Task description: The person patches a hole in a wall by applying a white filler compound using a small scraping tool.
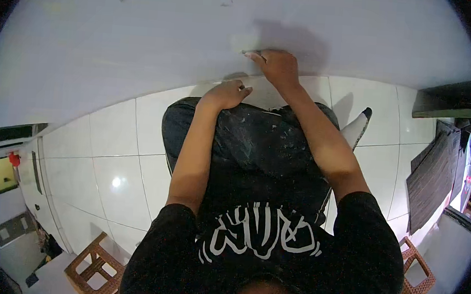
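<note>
The wall [145, 35] meets the tiled floor [115, 132] at its far edge. Above that edge, the right hand [280, 70] pinches a small slim object [255, 52] by the wall, presumably for fine control. Left hand [227, 95]: loosely curled, contents indeterminable.

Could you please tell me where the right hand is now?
In the head view, the right hand is at the pale wall, near the top centre, above and to the right of the left hand.

This looks like a home, with its glossy white tiled floor [117, 132], plain pale wall [145, 35] and brown woven-look furniture [422, 289].
</note>
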Available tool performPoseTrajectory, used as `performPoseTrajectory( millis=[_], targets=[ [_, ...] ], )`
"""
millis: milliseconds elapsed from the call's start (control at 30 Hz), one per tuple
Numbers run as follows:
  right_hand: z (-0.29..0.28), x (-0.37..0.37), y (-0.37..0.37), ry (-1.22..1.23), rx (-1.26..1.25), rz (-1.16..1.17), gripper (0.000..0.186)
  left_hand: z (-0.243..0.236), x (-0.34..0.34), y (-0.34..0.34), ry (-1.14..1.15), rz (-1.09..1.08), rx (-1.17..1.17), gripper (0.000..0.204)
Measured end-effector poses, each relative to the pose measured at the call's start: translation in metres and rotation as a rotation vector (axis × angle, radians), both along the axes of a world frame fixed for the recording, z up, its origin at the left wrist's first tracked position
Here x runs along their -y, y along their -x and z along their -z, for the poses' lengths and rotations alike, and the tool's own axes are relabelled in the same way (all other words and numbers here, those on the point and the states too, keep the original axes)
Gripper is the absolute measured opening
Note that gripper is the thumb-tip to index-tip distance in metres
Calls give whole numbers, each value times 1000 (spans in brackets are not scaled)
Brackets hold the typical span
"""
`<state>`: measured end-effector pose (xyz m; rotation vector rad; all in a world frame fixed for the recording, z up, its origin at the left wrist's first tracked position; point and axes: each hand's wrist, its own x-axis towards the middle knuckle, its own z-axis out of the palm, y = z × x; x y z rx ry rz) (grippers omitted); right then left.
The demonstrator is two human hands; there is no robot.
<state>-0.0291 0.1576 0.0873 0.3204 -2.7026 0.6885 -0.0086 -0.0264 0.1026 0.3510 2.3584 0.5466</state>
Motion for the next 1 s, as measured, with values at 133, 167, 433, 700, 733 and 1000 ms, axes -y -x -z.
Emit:
performPoseTrajectory(
  millis=[133,167,433,700,733,1000],
  targets=[
    [4,4,2,42,-115,0,54,3,1,0,7,-1,-28,59],
    [2,5,3,44,-116,-5,54,10,4,0,-14,7,-47,59],
    [-3,9,3,38,-119,-4,56,13,5,0,-8,19,-66,58],
    [4,9,9,-40,7,-57,66,6,2,-1,33,-7,-33,58],
    [2,7,8,6,67,-33,66,3,0,0,31,-5,-32,58],
    [0,12,6,-1,12,-28,62,6,1,1,10,-19,5,58]
  ],
)
